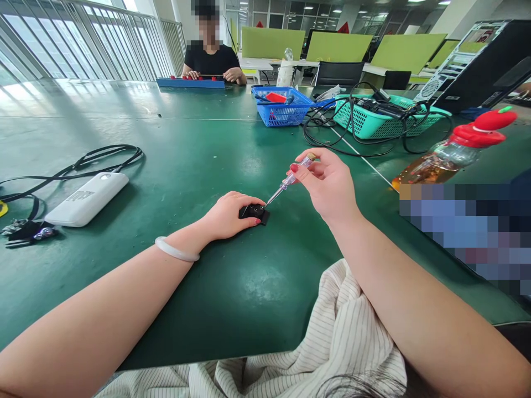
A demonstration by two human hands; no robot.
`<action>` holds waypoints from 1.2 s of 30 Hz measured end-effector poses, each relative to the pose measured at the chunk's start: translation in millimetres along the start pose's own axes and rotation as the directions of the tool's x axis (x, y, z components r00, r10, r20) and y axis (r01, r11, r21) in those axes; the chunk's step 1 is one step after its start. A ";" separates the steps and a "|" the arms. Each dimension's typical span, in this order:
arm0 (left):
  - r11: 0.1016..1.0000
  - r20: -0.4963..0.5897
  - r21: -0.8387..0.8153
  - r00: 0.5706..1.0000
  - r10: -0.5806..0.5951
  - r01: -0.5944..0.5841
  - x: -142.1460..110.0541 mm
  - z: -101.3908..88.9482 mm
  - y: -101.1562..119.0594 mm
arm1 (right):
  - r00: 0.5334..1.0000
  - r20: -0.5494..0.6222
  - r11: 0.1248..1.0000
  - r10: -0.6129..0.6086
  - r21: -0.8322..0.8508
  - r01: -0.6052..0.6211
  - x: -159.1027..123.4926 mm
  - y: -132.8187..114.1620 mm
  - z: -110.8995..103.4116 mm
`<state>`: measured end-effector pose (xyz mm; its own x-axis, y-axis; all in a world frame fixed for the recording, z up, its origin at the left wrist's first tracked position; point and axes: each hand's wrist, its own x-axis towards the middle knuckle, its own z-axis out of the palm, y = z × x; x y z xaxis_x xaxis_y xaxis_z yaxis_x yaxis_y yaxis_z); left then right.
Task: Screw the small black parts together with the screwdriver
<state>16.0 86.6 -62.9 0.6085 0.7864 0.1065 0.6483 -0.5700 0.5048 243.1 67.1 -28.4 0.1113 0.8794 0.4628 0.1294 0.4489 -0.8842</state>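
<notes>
My left hand (229, 215) rests on the green table (174, 166) with its fingers curled round a small black part (254, 211), pinning it down. My right hand (327, 185) pinches a clear-handled screwdriver (290, 178) by its upper end. The screwdriver slants down to the left and its metal tip touches the black part. A white bangle (176, 251) sits on my left wrist.
A white power bank (87, 199) with black cables lies at the left. A blue basket (282, 108) and a teal basket (381, 119) with cables stand behind. A red-capped bottle (452, 155) lies at the right. Another person (211, 58) sits at the far end.
</notes>
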 end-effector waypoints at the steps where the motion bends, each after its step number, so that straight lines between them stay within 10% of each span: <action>1: 1.000 0.002 0.000 1.000 0.000 0.000 0.0 -0.1 0.2 | 1.000 0.000 1.000 0.005 0.005 -0.005 0.4 -0.2 -0.1; 24: 1.000 0.003 -0.005 1.000 0.001 -0.001 0.1 -0.2 -0.5 | 0.968 0.090 0.970 0.233 0.056 -0.239 -1.1 14.5 8.3; 36: 1.000 0.013 0.005 1.000 -0.023 0.023 -0.5 -0.4 0.7 | 0.992 -0.106 0.994 0.070 0.088 -0.061 0.6 6.7 2.7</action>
<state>15.9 85.9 -62.2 0.5994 0.7960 0.0838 0.6642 -0.5531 0.5029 241.5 71.0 -34.2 0.2240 0.8870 0.4037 0.0353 0.4065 -0.9130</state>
